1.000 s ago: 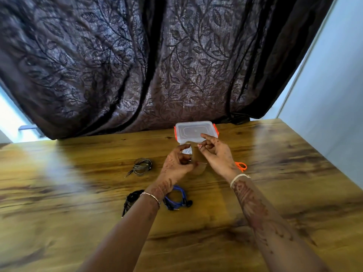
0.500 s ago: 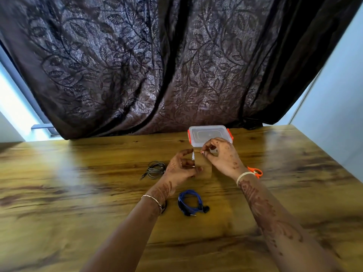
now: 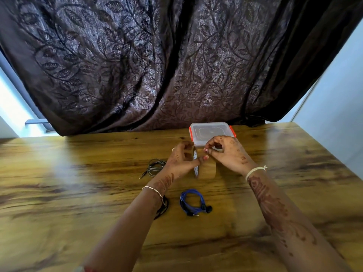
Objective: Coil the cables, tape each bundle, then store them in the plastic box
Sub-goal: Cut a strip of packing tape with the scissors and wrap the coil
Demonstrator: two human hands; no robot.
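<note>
- Change noted: the tape roll, held up between the hands a second ago, is now seen lower, close over the tabletop, its brown band facing the camera.
- Left hand: closed around the roll's left side, thumb laid across its open face.
- Right hand: fingertips pinched together above the roll; a free tape end is judged to be sought or peeled, though no strip can be made out.
- Meaning for the task: taping is judged to be only starting; no bundle is seen taped.
- Blue cable: coiled, lying toward the near edge, between the forearms.
- Grey cable: coiled, lying left of the left hand.
- Black cable: largely hidden under the left wrist; its coiling cannot be judged.
- Plastic box: at the far edge, lid on, its near side covered by the right hand; contents cannot be told.
- Scissors, seen earlier behind the right wrist, are now hidden.
</note>
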